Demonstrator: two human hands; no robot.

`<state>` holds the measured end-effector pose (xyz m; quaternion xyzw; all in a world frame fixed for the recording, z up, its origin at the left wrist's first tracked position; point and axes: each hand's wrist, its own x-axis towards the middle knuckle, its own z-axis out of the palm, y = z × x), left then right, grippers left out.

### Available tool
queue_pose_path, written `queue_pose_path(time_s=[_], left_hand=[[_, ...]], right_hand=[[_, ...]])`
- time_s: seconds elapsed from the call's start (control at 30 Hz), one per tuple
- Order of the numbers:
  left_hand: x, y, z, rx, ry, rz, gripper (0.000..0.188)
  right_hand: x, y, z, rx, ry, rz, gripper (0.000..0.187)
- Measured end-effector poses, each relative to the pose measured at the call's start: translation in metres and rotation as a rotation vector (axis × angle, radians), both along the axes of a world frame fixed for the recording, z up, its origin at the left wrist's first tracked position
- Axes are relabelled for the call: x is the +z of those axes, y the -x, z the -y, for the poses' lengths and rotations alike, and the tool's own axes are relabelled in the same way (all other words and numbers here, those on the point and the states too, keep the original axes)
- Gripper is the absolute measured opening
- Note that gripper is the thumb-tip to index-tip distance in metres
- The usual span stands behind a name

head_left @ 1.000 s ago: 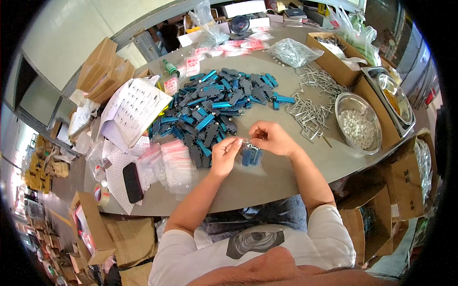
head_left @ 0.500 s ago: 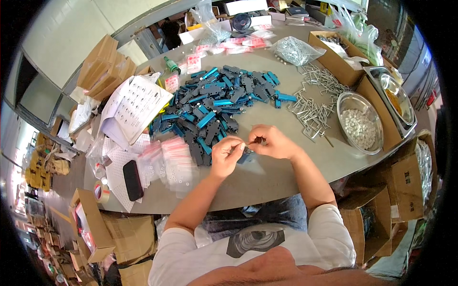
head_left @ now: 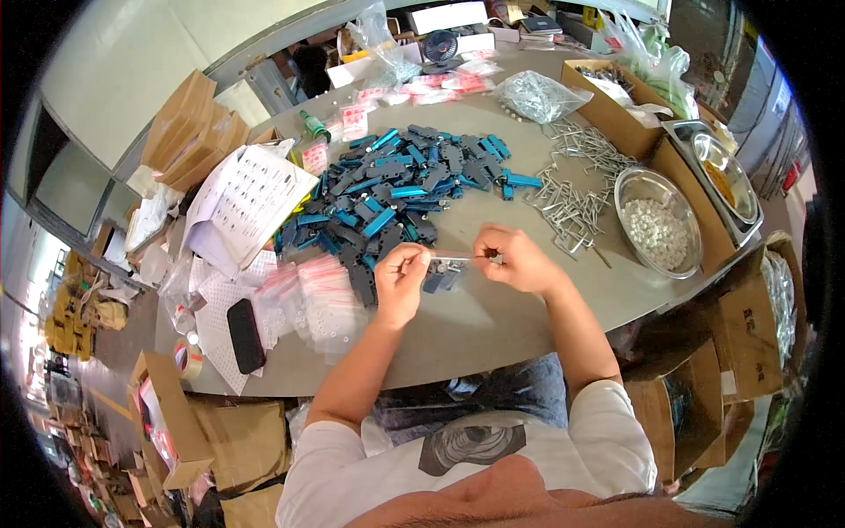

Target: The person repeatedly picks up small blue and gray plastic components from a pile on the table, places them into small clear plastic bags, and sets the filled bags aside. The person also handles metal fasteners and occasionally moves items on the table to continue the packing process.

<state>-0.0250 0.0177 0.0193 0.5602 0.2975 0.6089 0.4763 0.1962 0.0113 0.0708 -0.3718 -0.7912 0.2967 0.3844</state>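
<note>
Between my two hands a small clear zip bag [head_left: 447,275] is stretched by its top edge, with dark and metal parts visible inside. My left hand [head_left: 404,280] pinches one end of that edge, and my right hand [head_left: 515,257] pinches the other, fingers curled. Just beyond my hands lies a big heap of blue and dark grey plastic parts [head_left: 387,189]. Left of my left hand, flat zip bags [head_left: 321,295] with red closure strips are spread out, small rings showing in them.
A black phone [head_left: 246,335] lies on perforated sheets near the left edge. Printed papers [head_left: 251,195] rest behind it. To the right are bent metal rods [head_left: 568,207], a steel bowl of white pieces [head_left: 656,233] and a cardboard box [head_left: 620,110]. A small fan [head_left: 440,47] stands at the back.
My hands have moved apart from nearly touching, drawing the bag's top edge out straight. More of the bag and its contents now shows below it.
</note>
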Motion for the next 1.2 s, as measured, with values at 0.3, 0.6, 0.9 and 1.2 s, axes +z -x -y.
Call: queue_pose_path(time_s=[0.3, 0.6, 0.9, 1.2], left_hand=[[0.003, -0.015, 0.018, -0.142, 0.105, -0.326, 0.012], [0.02, 0.012, 0.036, 0.023, -0.108, -0.929, 0.03], [-0.056, 0.097, 0.111, 0.517, -0.074, -1.539, 0.062], [-0.025, 0.055, 0.17, 0.26, -0.251, -1.279, 0.052]], right_hand=[[-0.025, -0.092, 0.11, -0.458, 0.015, -0.258, 0.006], [-0.021, -0.226, 0.293, -1.713, 0.016, 0.163, 0.013], [-0.046, -0.162, 0.199, -1.215, 0.053, 0.049, 0.009], [-0.054, -0.08, 0.13, -0.652, -0.016, -0.029, 0.004]])
